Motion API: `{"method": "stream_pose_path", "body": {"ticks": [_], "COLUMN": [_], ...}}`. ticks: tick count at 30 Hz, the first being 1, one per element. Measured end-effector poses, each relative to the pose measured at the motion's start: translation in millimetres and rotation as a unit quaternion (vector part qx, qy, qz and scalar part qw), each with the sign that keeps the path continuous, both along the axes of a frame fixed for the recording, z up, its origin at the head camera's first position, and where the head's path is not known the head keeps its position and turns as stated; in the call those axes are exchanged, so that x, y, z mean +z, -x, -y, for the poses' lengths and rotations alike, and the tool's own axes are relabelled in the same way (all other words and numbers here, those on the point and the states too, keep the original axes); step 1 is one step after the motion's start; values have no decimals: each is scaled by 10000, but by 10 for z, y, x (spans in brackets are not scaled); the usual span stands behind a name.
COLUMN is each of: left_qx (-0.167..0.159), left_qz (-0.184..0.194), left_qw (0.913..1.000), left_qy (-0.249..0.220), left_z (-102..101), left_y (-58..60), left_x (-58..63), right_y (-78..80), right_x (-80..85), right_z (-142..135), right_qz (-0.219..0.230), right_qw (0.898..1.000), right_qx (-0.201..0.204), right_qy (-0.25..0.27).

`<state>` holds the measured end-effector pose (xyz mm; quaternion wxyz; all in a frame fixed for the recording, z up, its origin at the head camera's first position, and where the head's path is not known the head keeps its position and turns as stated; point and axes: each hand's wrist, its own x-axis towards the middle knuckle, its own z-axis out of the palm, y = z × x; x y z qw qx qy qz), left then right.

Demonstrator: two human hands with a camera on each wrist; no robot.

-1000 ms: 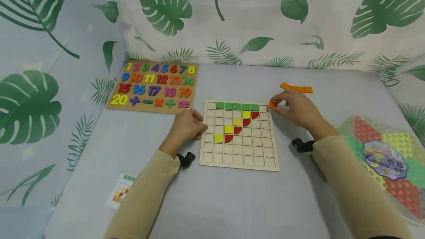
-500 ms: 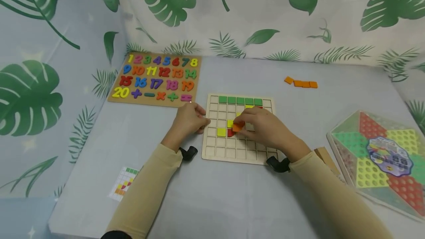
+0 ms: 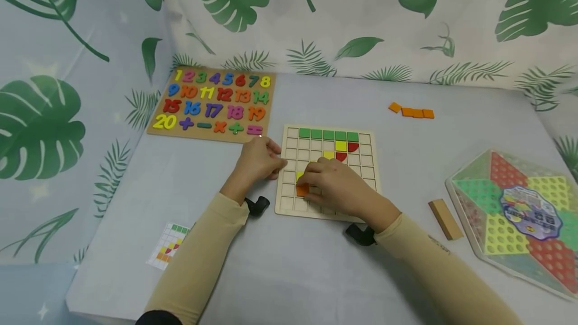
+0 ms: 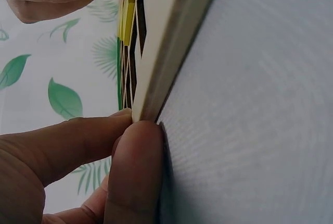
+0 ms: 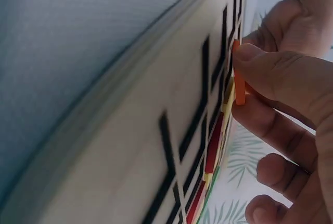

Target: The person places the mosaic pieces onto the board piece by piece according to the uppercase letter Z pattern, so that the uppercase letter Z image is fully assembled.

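A square wooden grid board (image 3: pixel 287 207) lies on the table. Across its top row runs a line of green tiles (image 3: pixel 328 135); yellow squares (image 3: pixel 340 146) and red quarter-circle pieces (image 3: pixel 353 147) step diagonally below, partly covered by my right hand (image 3: pixel 336 187). Thumb and index finger of that hand pinch an orange square tile (image 3: pixel 302 190) low over the left part of the grid, just below a yellow square. The right wrist view shows this orange tile (image 5: pixel 239 75) edge-on. My left hand (image 3: pixel 258 162) pinches the board's left edge, seen closely in the left wrist view.
Several spare orange tiles (image 3: pixel 417 113) lie at the back right. A coloured number board (image 3: pixel 198 135) sits at the back left, and a printed pattern card (image 3: pixel 168 246) beside my left sleeve. To the right are a wooden block (image 3: pixel 445 219) and a star-patterned game board (image 3: pixel 506 234).
My right hand has carried the orange tile from beyond the board's right edge leftward and nearer, over the grid's lower left. The left hand stays at the board's edge. The head view has shifted slightly.
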<state>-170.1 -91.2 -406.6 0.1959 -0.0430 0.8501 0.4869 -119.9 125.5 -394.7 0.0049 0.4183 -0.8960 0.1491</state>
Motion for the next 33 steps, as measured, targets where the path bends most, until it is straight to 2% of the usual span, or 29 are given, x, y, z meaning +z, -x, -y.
{"method": "stream_pose_path", "body": {"ticks": [9,17,21,26,29,33], "left_qx": [-24,-12,-9,27,52,70], "left_qz": [-80,-25,5,81,130,164], "left_qw": [10000,9999,9999,9997,9995,9994], "left_qy": [21,106,145,232,275,302], "left_z": [-44,-66,-71,-65,-62,-60], "left_y": [35,37,27,3,-13,-33], "left_x": [38,54,61,61,60,59], "right_y": [19,61,142,336,475,669], "right_x": [-11,59,145,187,199,233], "right_z": [-15,-121,-280,-575,-790,-1085], "right_qz": [-4,66,319,602,717,1026], "right_qw": [9999,9996,9968,9889,9816,9669], "right_qx": [-71,-256,-716,-1358,-1769,-2326], "right_qy": [-144,47,126,70,-10,-207]}}
